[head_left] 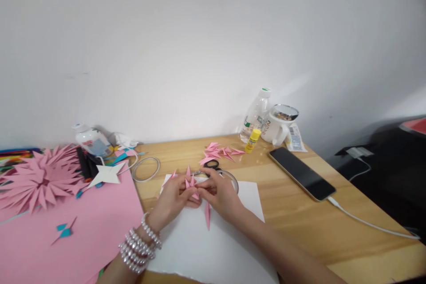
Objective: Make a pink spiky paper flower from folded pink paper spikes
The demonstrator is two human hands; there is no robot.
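Both hands meet over the white sheet (216, 248) near the front edge of the desk (333, 226). The left hand (173, 199) pinches a small cluster of pink folded paper points (192, 185) between thumb and fingertips, and the right hand (221, 193) closes on the same cluster from the other side, its fingers curled in on the paper. One loose pink point (207, 215) lies on the sheet just below the hands, touching or almost touching the right wrist; which of the two cannot be told.

The grip looks light and the pieces small, so a slip of either thumb could let the cluster spring apart and scatter the points. Squeezing harder could crush the creases and dull the tips. The loose point beside the wrist could be swept off the sheet if that forearm shifts. A beaded bracelet (140, 244) stacked on the left wrist might catch the edge of the white sheet or the big pink paper sheet (66, 230) beside it and drag either one.

Scissors (211, 165) lie just behind the hands, next to a tape ring (145, 168) and a pile of spare pink points (219, 151); reaching back blindly could nick a finger. Further back, near the desk's far edge, a glue stick (253, 140), a bottle (254, 115) and a mug (279, 126) stand close together, and a phone (301, 173) on its cable (369, 224) lies toward the right edge. A finished pink paper flower (36, 182) sits at the left.
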